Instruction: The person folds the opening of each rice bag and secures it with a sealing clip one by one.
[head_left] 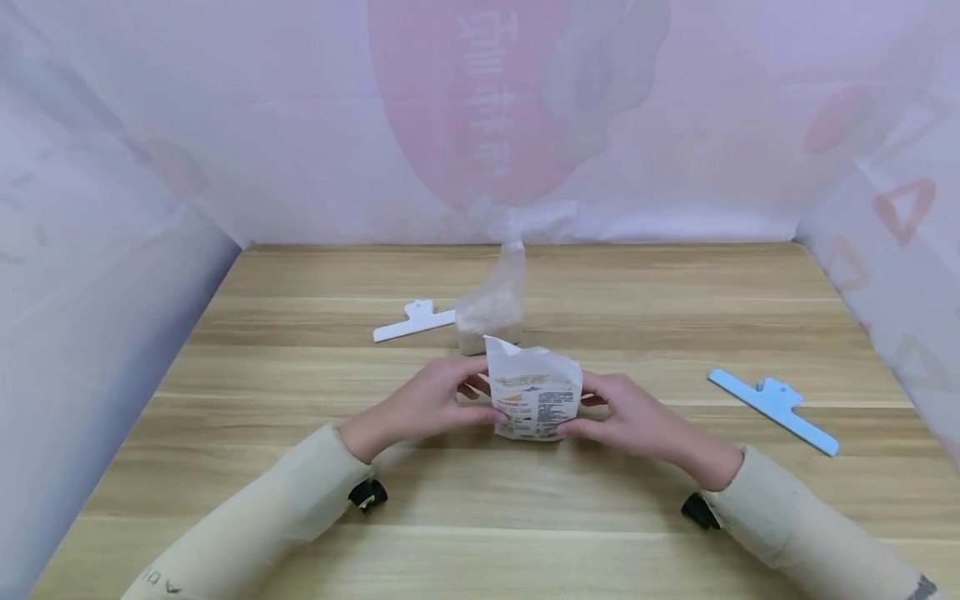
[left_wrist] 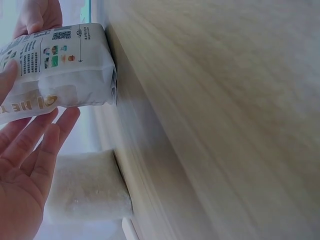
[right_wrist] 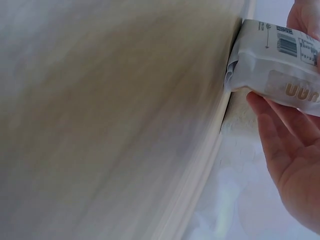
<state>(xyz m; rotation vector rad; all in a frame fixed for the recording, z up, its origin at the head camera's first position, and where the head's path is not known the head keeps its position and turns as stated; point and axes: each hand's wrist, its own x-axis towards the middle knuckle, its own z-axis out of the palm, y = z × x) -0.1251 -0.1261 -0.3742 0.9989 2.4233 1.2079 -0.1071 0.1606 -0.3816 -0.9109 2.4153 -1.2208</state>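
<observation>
A white printed food bag (head_left: 534,398) stands upright on the table, its top edge uneven and rising to a point at the left. My left hand (head_left: 442,400) grips its left side, thumb on the near face and fingers behind. On the opposite side my right hand (head_left: 630,417) holds it the same way. The left wrist view shows print and a small square code on the bag (left_wrist: 75,55); the right wrist view shows a barcode on it. Just behind stands a clear plastic bag (head_left: 491,312) with pale contents, its top drawn up tall. What the printed bag contains is hidden.
A white sealing clip (head_left: 414,322) lies left of the clear bag, its right end close to it. To the right lies a blue sealing clip (head_left: 772,410). Printed white cloth walls (head_left: 300,167) enclose the wooden table (head_left: 480,550) at the back and sides.
</observation>
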